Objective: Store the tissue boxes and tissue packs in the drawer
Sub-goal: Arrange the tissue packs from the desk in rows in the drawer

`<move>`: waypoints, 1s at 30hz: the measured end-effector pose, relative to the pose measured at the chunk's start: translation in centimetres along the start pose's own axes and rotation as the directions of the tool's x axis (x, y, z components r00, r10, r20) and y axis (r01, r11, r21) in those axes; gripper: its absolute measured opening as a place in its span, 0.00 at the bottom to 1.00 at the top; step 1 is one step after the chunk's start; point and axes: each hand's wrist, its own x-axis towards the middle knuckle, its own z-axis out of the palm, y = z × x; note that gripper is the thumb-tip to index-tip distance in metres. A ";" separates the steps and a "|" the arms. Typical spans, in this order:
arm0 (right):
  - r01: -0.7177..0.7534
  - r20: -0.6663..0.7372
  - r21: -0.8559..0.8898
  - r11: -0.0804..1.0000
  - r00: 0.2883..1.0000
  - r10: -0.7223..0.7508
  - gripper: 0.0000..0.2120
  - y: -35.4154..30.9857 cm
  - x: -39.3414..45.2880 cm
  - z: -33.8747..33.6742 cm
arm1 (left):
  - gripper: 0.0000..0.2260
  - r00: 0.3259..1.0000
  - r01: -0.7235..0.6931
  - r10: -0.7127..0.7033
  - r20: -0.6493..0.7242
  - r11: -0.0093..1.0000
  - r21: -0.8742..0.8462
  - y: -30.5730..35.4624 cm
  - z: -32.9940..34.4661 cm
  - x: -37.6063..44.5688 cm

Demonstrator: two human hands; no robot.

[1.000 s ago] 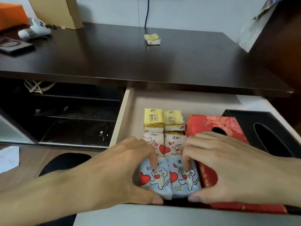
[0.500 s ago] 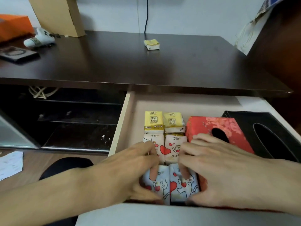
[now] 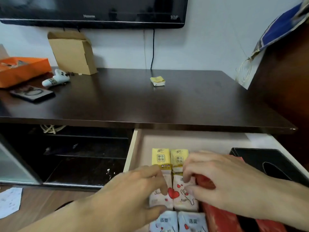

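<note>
The open drawer (image 3: 131, 152) holds two yellow tissue packs (image 3: 161, 157), two pink heart-print packs (image 3: 184, 201) and two blue packs (image 3: 192, 221) in paired rows. Right of them lie a red tissue box (image 3: 220, 220) and a black tissue box (image 3: 270, 162). My left hand (image 3: 133, 195) hovers over the left pink pack, index tip touching it, thumb near its front edge. My right hand (image 3: 225, 185) covers the red box, fingers curled loosely on the right pink pack. One small yellow pack (image 3: 157, 80) lies alone on the dark desk top (image 3: 184, 104).
At the desk's back left stand a cardboard box (image 3: 73, 52), an orange box (image 3: 21, 69), a white toy (image 3: 56, 79) and a dark phone (image 3: 31, 93). A TV (image 3: 93, 12) hangs above. A dark cabinet (image 3: 284, 81) rises right; paper (image 3: 10, 201) lies on the floor.
Both hands have come off the blue packs and moved back over the pink ones. The blue packs now lie in the drawer's front row. My view has tilted upward.
</note>
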 end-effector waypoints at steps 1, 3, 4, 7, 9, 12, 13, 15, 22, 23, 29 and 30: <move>-0.017 -0.047 -0.013 1.000 0.999 0.016 0.11 0.8 1.5 -1.4 | 0.16 0.998 0.014 -0.014 -0.055 1.000 -0.006 -0.6 -1.1 0.6; -0.046 -0.198 0.082 0.996 0.978 0.061 0.08 2.2 5.3 -4.0 | 0.11 0.987 0.052 -0.060 -0.148 0.997 -0.059 -1.8 -3.4 2.1; -0.051 -0.255 0.160 0.986 0.963 0.091 0.05 3.0 7.4 -5.1 | 0.09 0.979 0.075 -0.089 -0.185 0.994 -0.080 -2.4 -4.5 2.9; -0.108 -0.311 0.306 0.946 0.927 0.207 0.04 5.8 14.7 -7.1 | 0.05 0.953 0.147 -0.164 -0.256 0.986 -0.083 -4.0 -6.5 5.5; -0.172 -0.315 0.326 0.930 0.907 0.278 0.04 7.9 20.0 -7.8 | 0.05 0.933 0.200 -0.207 -0.294 0.978 -0.053 -5.0 -7.2 7.0; -0.272 -0.272 0.345 0.898 0.887 0.374 0.13 11.0 27.4 -8.1 | 0.04 0.868 0.316 -0.309 -0.388 0.948 -0.049 -7.1 -9.3 9.5; -0.303 -0.268 0.332 0.893 0.878 0.398 0.17 12.0 29.6 -7.9 | 0.04 0.843 0.355 -0.353 -0.406 0.932 -0.073 -7.9 -10.2 10.3; -0.358 -0.267 0.280 0.891 0.863 0.430 0.21 13.8 33.2 -7.3 | 0.04 0.815 0.401 -0.414 -0.406 0.908 -0.122 -9.6 -11.1 11.6; -0.413 -0.289 0.108 0.904 0.857 0.426 0.24 17.8 38.6 -4.8 | 0.07 0.807 0.340 -0.398 -0.436 0.917 -0.209 -10.0 -9.2 11.2; -0.404 -0.325 0.098 0.909 0.851 0.413 0.22 17.9 38.4 -4.6 | 0.07 0.809 0.323 -0.384 -0.445 0.923 -0.209 -9.5 -8.9 10.9; -0.301 -0.364 0.246 0.921 0.852 0.376 0.10 15.2 31.6 -4.7 | 0.04 0.868 0.153 -0.269 -0.418 0.945 -0.290 -6.7 -6.4 8.8; -0.280 -0.363 0.267 0.922 0.857 0.366 0.10 14.4 29.6 -4.9 | 0.04 0.890 0.128 -0.237 -0.390 0.950 -0.286 -6.2 -5.7 8.4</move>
